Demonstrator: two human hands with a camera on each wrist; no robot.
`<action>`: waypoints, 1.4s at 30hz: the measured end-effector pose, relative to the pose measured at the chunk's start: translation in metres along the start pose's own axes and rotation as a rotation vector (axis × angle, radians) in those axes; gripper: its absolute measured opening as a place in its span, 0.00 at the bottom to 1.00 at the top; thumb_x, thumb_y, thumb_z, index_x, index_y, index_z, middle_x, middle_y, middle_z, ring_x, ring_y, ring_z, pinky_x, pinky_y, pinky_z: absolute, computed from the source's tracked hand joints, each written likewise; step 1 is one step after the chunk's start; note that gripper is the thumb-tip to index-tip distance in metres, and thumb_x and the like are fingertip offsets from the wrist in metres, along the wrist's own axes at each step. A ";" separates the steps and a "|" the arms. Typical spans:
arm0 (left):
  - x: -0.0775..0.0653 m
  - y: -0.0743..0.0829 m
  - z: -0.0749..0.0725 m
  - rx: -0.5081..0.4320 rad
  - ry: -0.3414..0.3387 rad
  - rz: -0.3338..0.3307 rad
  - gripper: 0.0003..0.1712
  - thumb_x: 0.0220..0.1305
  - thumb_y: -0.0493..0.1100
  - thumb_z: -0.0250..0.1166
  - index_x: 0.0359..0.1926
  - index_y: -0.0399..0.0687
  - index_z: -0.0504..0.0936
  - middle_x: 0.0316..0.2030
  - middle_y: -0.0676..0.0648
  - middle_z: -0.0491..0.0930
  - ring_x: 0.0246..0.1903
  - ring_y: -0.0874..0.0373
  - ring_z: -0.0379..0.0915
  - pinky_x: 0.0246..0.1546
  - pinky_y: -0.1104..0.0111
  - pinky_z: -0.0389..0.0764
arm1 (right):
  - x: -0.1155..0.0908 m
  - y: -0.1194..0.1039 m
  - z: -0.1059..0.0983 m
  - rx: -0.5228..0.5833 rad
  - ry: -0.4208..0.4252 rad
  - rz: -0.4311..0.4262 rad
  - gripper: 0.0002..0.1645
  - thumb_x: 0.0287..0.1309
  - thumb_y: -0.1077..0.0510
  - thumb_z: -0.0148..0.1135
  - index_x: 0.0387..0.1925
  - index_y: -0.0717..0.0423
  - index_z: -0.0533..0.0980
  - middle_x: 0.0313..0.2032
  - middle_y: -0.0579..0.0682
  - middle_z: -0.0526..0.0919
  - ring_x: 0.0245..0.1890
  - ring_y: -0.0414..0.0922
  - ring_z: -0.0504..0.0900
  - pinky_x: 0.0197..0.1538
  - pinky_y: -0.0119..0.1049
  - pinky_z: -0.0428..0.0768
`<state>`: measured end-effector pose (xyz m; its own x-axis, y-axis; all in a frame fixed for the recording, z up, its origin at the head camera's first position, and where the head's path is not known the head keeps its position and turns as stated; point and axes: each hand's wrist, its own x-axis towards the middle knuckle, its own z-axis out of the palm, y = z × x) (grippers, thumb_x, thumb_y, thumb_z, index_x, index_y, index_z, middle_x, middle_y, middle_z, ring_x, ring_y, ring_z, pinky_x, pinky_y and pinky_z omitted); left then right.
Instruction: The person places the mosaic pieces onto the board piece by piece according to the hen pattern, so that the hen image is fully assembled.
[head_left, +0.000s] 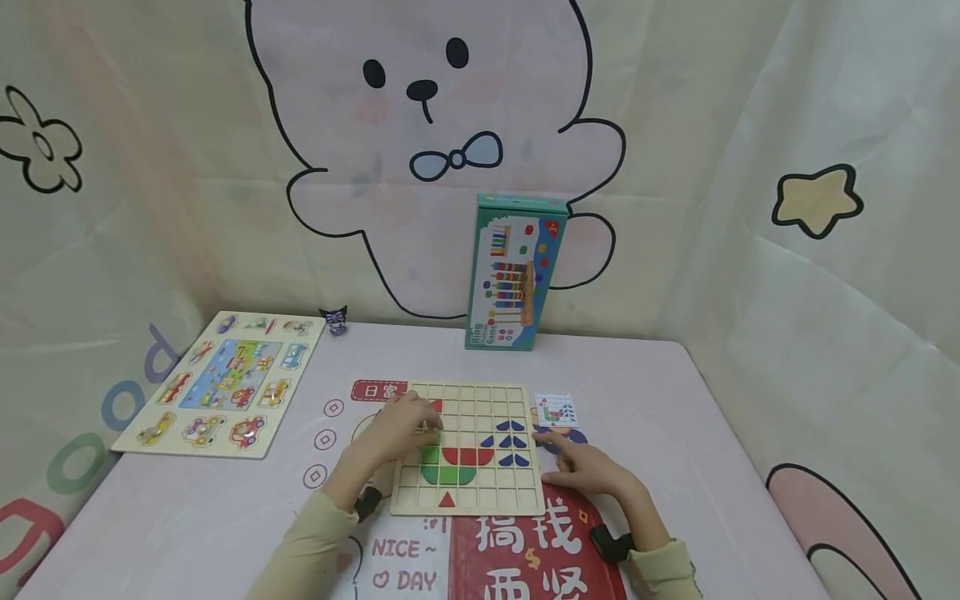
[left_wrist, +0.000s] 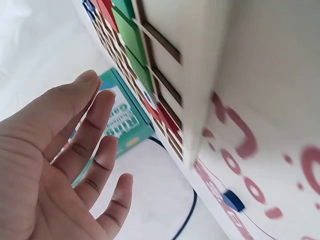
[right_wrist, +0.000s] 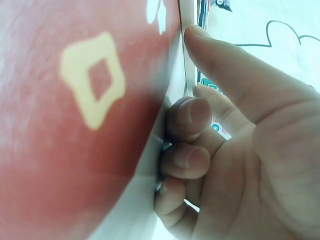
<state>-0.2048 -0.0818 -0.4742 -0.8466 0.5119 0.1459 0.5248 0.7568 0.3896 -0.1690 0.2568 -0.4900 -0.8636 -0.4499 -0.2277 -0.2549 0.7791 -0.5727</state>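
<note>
A wooden grid board (head_left: 506,492) lies on the table with flat coloured pieces in its squares. Green pieces (head_left: 448,475) form a rounded shape under a red row (head_left: 468,457), and blue leaf-shaped pieces (head_left: 513,442) sit at the right. One red triangle (head_left: 447,500) is near the front edge. Over the board's left side hovers my left hand (head_left: 405,427), fingers loosely bent; its wrist view shows nothing between thumb and fingers. My right hand (head_left: 588,468) rests beside the right edge, fingers loosely curled, thumb (right_wrist: 200,45) against the board's side.
A small pattern card (head_left: 557,411) lies behind my right hand. Further back stand a green game box (head_left: 516,275) and a small dark figure (head_left: 335,321). A vehicle puzzle board (head_left: 225,383) is at the left. A small blue block (left_wrist: 233,201) lies on the printed mat.
</note>
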 end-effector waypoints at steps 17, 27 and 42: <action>-0.024 -0.052 -0.022 0.015 0.018 -0.237 0.08 0.52 0.42 0.69 0.36 0.52 0.85 0.32 0.54 0.81 0.42 0.54 0.70 0.48 0.52 0.66 | -0.001 -0.001 -0.001 0.006 -0.004 -0.005 0.39 0.53 0.43 0.63 0.65 0.45 0.62 0.18 0.43 0.70 0.17 0.36 0.67 0.23 0.30 0.67; -0.026 -0.068 -0.023 0.100 0.013 -0.324 0.10 0.46 0.42 0.71 0.33 0.50 0.85 0.27 0.53 0.79 0.34 0.54 0.68 0.42 0.54 0.67 | -0.003 -0.002 -0.002 -0.002 -0.004 -0.010 0.39 0.53 0.44 0.63 0.65 0.45 0.62 0.18 0.43 0.70 0.17 0.35 0.66 0.23 0.29 0.67; -0.014 -0.069 -0.012 0.078 0.004 -0.291 0.06 0.46 0.42 0.72 0.30 0.51 0.84 0.27 0.54 0.81 0.36 0.54 0.70 0.43 0.53 0.67 | -0.001 0.000 -0.001 0.004 -0.002 -0.010 0.39 0.52 0.43 0.63 0.65 0.44 0.62 0.18 0.43 0.70 0.17 0.35 0.67 0.23 0.29 0.66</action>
<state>-0.2303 -0.1466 -0.4922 -0.9626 0.2675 0.0423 0.2654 0.9004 0.3447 -0.1682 0.2577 -0.4891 -0.8602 -0.4585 -0.2234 -0.2618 0.7728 -0.5782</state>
